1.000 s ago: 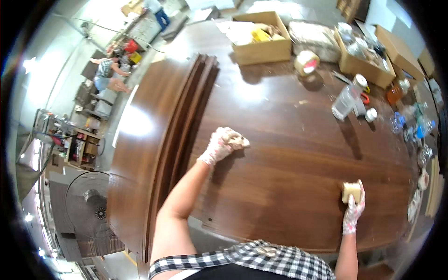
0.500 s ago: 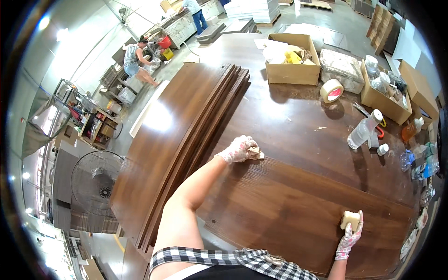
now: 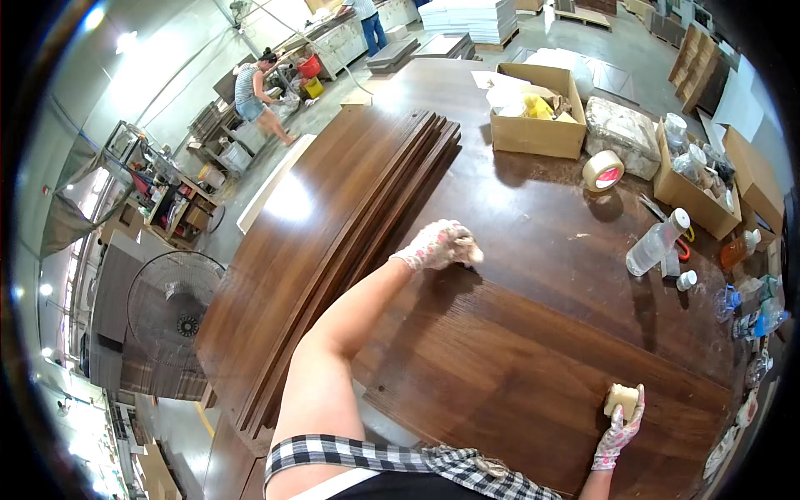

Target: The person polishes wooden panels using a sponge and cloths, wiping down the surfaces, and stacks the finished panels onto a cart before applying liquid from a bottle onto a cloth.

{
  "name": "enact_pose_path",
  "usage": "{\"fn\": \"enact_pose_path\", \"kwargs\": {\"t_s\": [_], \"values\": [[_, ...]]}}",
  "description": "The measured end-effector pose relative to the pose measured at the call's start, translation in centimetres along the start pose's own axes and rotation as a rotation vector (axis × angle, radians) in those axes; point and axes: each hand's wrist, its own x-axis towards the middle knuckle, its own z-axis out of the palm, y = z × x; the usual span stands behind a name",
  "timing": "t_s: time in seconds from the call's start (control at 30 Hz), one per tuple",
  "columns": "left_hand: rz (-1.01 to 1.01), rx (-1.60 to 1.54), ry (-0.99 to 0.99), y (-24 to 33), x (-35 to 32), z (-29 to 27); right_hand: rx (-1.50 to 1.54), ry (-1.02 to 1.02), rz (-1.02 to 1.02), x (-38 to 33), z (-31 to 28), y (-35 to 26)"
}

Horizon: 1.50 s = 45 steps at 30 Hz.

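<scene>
— Several long dark-brown wooden boards (image 3: 333,242) lie stacked at our far left, their stepped edges running alongside the wide dark-brown wooden panel (image 3: 533,350) we work on. What do we see around it?

— Beyond the panel, an open cardboard box (image 3: 537,125) with yellow bits inside, then a roll of tan packing tape (image 3: 603,170), then a clear plastic bottle (image 3: 657,243) lying tilted near small white caps. All of it sits well apart from our hands.

— And our left hand (image 3: 437,244)?

— It wears a white patterned fabric glove and presses down on the panel's far edge, fingers curled together around something small and pale; we cannot tell what it is.

— And our right hand (image 3: 618,429)?

— Same kind of glove, near the panel's lower right corner. Its fingers close around a small cream-coloured block (image 3: 621,400), which rests on the wood.

— The surface?

— Smooth, glossy, grain showing, with faint pale smudges.
</scene>
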Motion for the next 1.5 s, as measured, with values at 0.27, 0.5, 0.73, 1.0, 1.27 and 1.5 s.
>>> {"fn": "enact_pose_path", "kwargs": {"t_s": [0.27, 0.5, 0.73, 1.0, 1.27, 1.5], "values": [[0.025, 0.173, -0.189, -0.9, -0.9, 1.5, -0.045, -0.001, 0.018, 0.0, -0.3, -0.4], [0.21, 0.151, -0.227, 3.6, 1.4, 5.0, -0.056, 0.008, -0.015, 0.1, 0.1, -0.4], [0.335, 0.125, -0.125, 10.0, 2.1, 9.1, -0.097, -0.008, -0.019, 0.3, -0.1, 0.2], [0.09, 0.18, -0.078, -0.6, -1.5, 3.4, -0.005, 0.009, 0.01, 0.1, 0.2, 0.1], [0.153, 0.199, -0.166, 2.4, 0.6, 4.6, 0.038, 0.02, 0.013, 0.2, 0.3, 0.2], [0.311, 0.009, -0.248, 13.8, 3.1, 9.3, 0.019, 0.041, 0.025, 0.4, 1.0, 0.3]]}}
